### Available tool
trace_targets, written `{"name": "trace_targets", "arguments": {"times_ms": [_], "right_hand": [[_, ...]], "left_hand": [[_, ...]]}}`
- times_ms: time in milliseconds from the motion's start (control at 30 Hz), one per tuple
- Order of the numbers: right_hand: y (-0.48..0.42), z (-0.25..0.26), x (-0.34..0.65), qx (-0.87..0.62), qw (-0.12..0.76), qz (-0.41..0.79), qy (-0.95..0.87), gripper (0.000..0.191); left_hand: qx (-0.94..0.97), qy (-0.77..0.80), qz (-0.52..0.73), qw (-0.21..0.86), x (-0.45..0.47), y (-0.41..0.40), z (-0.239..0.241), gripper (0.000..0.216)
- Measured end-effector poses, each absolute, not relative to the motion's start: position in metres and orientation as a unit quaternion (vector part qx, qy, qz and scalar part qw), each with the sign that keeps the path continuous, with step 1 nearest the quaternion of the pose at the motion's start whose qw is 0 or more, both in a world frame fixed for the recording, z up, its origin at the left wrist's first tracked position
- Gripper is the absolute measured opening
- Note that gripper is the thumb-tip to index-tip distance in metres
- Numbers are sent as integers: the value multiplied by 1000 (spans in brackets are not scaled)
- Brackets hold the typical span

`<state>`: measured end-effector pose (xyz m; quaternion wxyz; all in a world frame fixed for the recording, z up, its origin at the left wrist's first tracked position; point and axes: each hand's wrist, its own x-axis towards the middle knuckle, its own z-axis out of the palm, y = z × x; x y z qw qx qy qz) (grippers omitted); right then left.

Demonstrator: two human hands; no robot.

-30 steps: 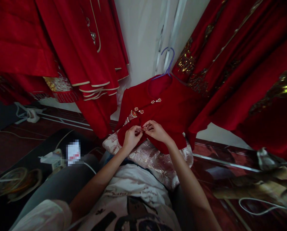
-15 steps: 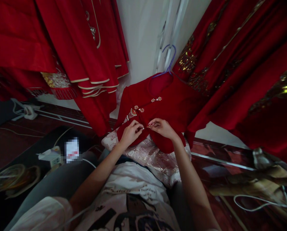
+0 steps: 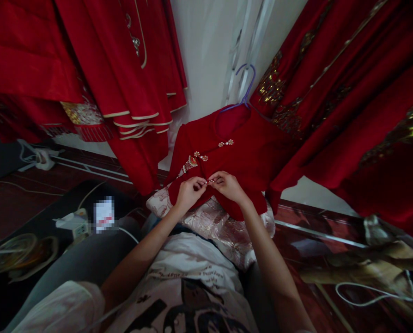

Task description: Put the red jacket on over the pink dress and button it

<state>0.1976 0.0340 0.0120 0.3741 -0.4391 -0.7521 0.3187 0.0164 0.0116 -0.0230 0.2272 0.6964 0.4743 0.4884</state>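
Observation:
A red jacket [image 3: 255, 152] on a purple hanger [image 3: 248, 85] lies over my lap, on top of a pale pink, shiny patterned cloth [image 3: 223, 231]. Pinched at its lower front edge, my left hand [image 3: 191, 192] and my right hand [image 3: 228, 187] meet fingertip to fingertip. Between them shows a small beaded clasp [image 3: 209, 181], partly covered by the fingers; whether its halves are joined I cannot tell. Higher on the front sit another beaded clasp [image 3: 226, 143], a third one [image 3: 201, 156] and a beaded tassel ornament [image 3: 190, 163].
Red garments [image 3: 112, 60] hang at the left, and red garments with gold sequins [image 3: 331, 106] at the right. A dark stool at the left bears a power strip [image 3: 75, 223] and a clear plastic container [image 3: 14, 254]. Brown wrapping [image 3: 369, 270] and a white cord lie at the right.
My right hand has moved slightly left and my left hand slightly right, closing the gap between them. The two edges of the jacket are now nearer together.

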Motion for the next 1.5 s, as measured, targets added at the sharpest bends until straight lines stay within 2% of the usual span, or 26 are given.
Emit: {"name": "trace_targets", "arguments": {"times_ms": [133,233,667,867,1067,1267,1500], "right_hand": [[35,10,193,-455,396,284,-746,12],[35,9,191,-456,392,279,-748,12],[35,10,193,-456,375,268,-762,12],[27,32,209,-459,352,255,-775,15],[17,55,228,-469,358,270,-761,16],[21,41,222,-450,305,297,-785,19],[28,24,203,-441,309,314,-782,14]], "left_hand": [[639,466,514,332,19,12,-28,16],[619,451,536,356,22,15,-31,18],[655,446,510,334,16,21,-28,11],[680,478,502,239,14,16,-21,21],[702,483,483,199,13,11,-20,16],[725,479,459,185,15,10,-22,13],[706,458,495,218,19,11,-22,8]]}}
